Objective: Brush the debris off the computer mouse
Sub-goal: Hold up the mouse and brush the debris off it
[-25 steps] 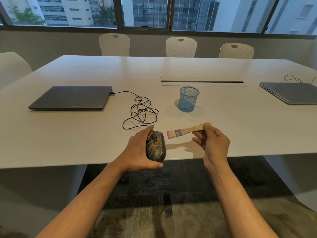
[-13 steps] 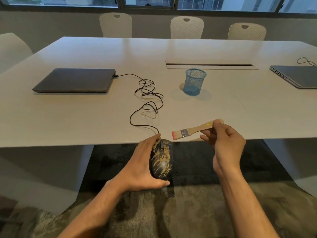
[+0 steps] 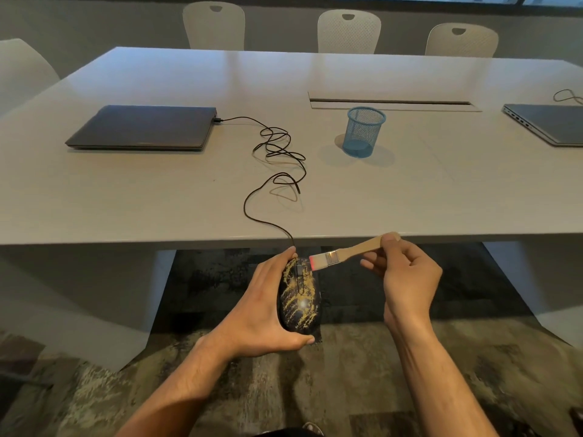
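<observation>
Left hand (image 3: pixel 258 305) fingers around unbranded mouse (image 3: pixel 299 294) — right hand (image 3: pixel 407 279) fingers pinching brush (image 3: pixel 344 252).

We're in an office meeting room: a long white conference table (image 3: pixel 157 190) with a cable slot (image 3: pixel 391 103), closed laptops (image 3: pixel 142 127) on top, matching white chairs (image 3: pixel 348 31) lined along the far side.

On the table (image 3: pixel 157 197), a laptop (image 3: pixel 142 127) lies left of the mesh cup (image 3: pixel 362 132), the cable (image 3: pixel 277 159) between them.
</observation>
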`<state>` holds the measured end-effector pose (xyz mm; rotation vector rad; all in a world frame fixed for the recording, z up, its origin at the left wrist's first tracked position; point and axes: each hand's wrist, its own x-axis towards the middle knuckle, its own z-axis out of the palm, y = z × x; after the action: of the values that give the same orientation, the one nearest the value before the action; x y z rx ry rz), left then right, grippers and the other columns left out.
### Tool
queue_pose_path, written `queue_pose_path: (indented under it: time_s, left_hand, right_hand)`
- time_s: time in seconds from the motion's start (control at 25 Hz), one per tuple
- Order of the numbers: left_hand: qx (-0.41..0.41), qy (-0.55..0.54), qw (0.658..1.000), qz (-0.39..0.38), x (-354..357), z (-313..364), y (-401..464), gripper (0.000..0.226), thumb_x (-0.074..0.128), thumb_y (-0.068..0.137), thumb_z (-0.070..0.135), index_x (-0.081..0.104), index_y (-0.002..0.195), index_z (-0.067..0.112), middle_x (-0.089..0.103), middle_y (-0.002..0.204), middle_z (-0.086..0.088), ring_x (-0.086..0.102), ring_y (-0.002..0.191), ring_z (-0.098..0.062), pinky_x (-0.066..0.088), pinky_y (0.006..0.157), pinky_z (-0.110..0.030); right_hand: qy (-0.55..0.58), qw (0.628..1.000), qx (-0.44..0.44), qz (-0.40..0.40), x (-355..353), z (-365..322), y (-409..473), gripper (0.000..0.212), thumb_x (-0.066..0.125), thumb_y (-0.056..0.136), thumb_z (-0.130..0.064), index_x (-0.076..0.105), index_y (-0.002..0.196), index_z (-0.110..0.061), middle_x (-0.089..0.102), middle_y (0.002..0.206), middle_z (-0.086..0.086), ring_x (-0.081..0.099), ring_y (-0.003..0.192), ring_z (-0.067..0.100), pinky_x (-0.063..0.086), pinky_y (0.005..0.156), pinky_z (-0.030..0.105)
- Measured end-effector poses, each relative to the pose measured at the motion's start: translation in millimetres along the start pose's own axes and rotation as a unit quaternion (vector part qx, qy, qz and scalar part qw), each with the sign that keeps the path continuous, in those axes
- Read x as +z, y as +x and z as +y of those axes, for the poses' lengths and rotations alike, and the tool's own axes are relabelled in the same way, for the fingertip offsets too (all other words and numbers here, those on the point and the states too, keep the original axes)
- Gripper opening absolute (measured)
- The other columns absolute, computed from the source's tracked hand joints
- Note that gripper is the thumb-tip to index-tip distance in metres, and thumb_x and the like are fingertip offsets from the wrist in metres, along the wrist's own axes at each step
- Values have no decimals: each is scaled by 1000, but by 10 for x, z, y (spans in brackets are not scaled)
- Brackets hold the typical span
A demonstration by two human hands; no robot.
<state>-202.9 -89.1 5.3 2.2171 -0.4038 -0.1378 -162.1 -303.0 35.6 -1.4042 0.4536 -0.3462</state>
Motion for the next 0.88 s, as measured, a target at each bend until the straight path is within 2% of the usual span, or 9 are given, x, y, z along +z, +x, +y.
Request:
queue_pose_path:
  time_s: [0.12,0.24,0.4,0.52,0.68,0.8,0.88]
  left_hand:
    - [-6,1,1000,-6,22,-5,-61,127,88,55,46,4,149,37,21,140,25,23,137,-2,28,116,-33]
    - [-4,2,1000,-11,39,7,-85,127,88,56,45,3,150,34,21,145,17,21,138,-3,26,117,-32]
    - [-2,6,1000,-14,58,-5,-123,128,88,57,44,2,150,35,20,143,20,20,137,-2,23,115,-26]
    - [-2,1,1000,-13,78,-9,-156,128,89,57,44,1,150,36,20,142,21,20,138,-2,22,114,-23]
    - [7,-5,1000,-19,128,20,-155,127,88,57,44,-1,148,40,9,135,40,18,136,2,22,113,-20]
    - [5,-6,1000,-19,139,29,-164,127,88,57,45,-1,148,40,16,137,31,19,137,1,24,115,-24]
    - [1,-10,1000,-18,146,33,-178,128,88,57,45,-1,148,39,17,138,27,19,137,0,24,116,-26]
  right_hand:
    - [7,1000,-2,26,-88,-39,-55,20,60,99,-20,74,89,-10,75,81,12,74,72,17,60,63,24]
    - [-8,1000,-18,12,-30,-61,-108,22,61,99,-23,74,93,-5,76,79,9,74,71,17,61,65,26]
    - [-52,998,-26,26,-7,4,-151,24,61,98,-25,75,91,-6,76,76,7,75,72,16,63,69,31]
    - [-40,998,-28,28,-54,-25,-146,23,62,98,-25,74,92,-6,76,77,7,75,72,16,63,69,31]
    - [-58,997,-41,5,3,-28,-211,23,62,98,-25,75,89,-8,76,75,6,75,71,15,62,67,26]
    - [-59,997,-37,34,-79,-62,-158,21,62,98,-25,74,87,-11,76,77,6,76,72,16,63,71,31]
    - [-45,998,-36,26,-96,-102,-116,21,62,98,-25,74,88,-11,76,78,7,76,74,17,63,72,32]
